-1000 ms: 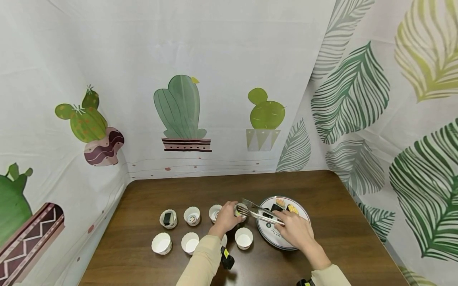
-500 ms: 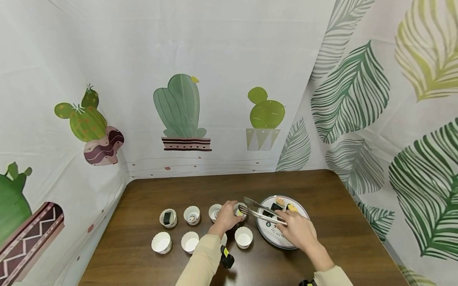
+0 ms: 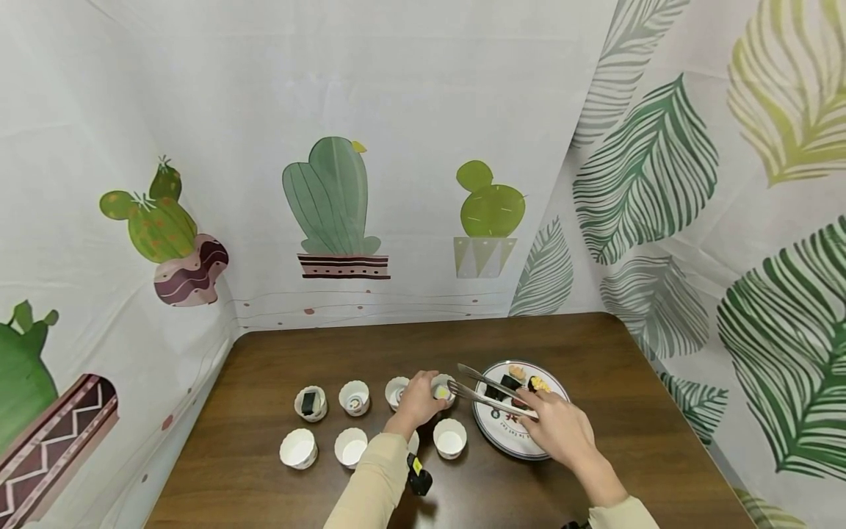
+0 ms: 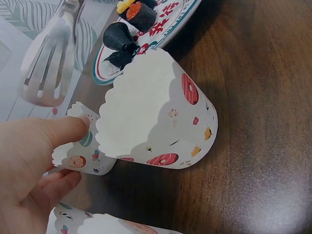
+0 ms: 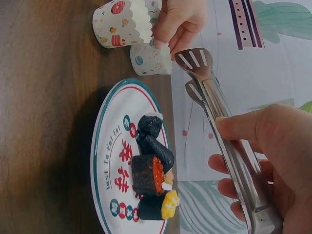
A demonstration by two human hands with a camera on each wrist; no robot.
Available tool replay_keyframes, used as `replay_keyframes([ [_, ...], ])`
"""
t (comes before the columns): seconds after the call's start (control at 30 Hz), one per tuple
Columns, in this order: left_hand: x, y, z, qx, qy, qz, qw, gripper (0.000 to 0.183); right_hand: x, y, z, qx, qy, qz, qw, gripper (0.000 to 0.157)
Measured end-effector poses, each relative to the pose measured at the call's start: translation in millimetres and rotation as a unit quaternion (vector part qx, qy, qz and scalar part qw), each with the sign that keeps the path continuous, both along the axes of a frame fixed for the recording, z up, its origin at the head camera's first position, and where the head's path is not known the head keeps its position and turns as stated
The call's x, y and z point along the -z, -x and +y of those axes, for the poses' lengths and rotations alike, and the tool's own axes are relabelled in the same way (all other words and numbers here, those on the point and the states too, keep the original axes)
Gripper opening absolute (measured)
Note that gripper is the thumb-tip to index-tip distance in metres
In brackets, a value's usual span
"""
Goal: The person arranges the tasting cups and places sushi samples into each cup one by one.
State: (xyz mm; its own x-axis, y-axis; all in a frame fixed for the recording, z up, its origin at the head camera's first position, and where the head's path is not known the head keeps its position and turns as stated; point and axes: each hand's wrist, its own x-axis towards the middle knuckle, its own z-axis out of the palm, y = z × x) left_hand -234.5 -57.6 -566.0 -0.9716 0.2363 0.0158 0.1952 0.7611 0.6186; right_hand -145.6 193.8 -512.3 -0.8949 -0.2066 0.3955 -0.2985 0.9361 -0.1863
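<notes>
My left hand (image 3: 418, 400) pinches the rim of a patterned paper baking cup (image 4: 87, 151) in the back row, thumb on one side and fingers on the other. A small yellow-green piece shows inside that cup in the head view. My right hand (image 3: 558, 426) grips metal serving tongs (image 5: 234, 161), whose slotted ends stand apart with nothing visible between them. The tongs reach from above the plate (image 3: 492, 426) towards the held cup. On the plate lie several sushi pieces, including one topped with orange roe (image 5: 145, 174) and one topped with yellow (image 5: 158, 205).
More white paper cups stand in two rows on the brown table (image 3: 264, 367). One back-row cup (image 3: 311, 404) contains a black-wrapped piece, and its neighbour (image 3: 355, 398) holds something small. An unheld cup (image 3: 450, 439) stands just in front of the held one. Printed cloth hangs behind.
My right hand has drawn the tongs slightly right, away from the held cup, uncovering more of the piece in it. My left hand stays on the cup.
</notes>
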Motion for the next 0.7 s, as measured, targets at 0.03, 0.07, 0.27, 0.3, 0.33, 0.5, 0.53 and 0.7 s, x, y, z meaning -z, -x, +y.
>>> replay_keyframes([
  [0.03,0.0,0.1,0.1,0.000,-0.001,0.000,1.0000,0.061,0.1,-0.5,1.3,0.002,-0.002,-0.001,1.000,0.042],
  [0.07,0.0,0.2,0.2,0.000,-0.002,0.000,1.0000,0.062,0.1,-1.1,2.7,0.003,-0.006,-0.003,1.000,0.042],
  [0.27,1.0,1.3,0.0,-0.004,-0.001,0.002,1.0000,0.061,0.1,-4.2,10.6,0.012,-0.022,-0.016,1.000,0.043],
  [0.3,1.0,1.1,-0.1,-0.005,-0.002,0.002,1.0000,0.061,0.3,-4.6,11.8,0.012,-0.024,-0.016,1.000,0.043],
  [0.33,1.2,1.1,-0.2,-0.005,-0.003,0.003,1.0000,0.061,0.5,-5.0,12.9,0.012,-0.026,-0.015,0.999,0.043],
  [0.5,0.3,0.4,-0.2,-0.002,-0.006,-0.005,1.0000,0.061,2.6,-7.7,18.4,0.019,-0.035,-0.017,0.999,0.043],
  [0.53,0.2,0.4,-0.3,-0.002,-0.005,-0.007,1.0000,0.061,3.1,-8.1,19.4,0.022,-0.036,-0.018,0.999,0.043],
  [0.7,-0.2,0.5,-0.6,-0.002,-0.007,-0.010,0.9999,0.061,4.9,-9.2,24.0,0.037,-0.039,-0.026,0.998,0.041],
])
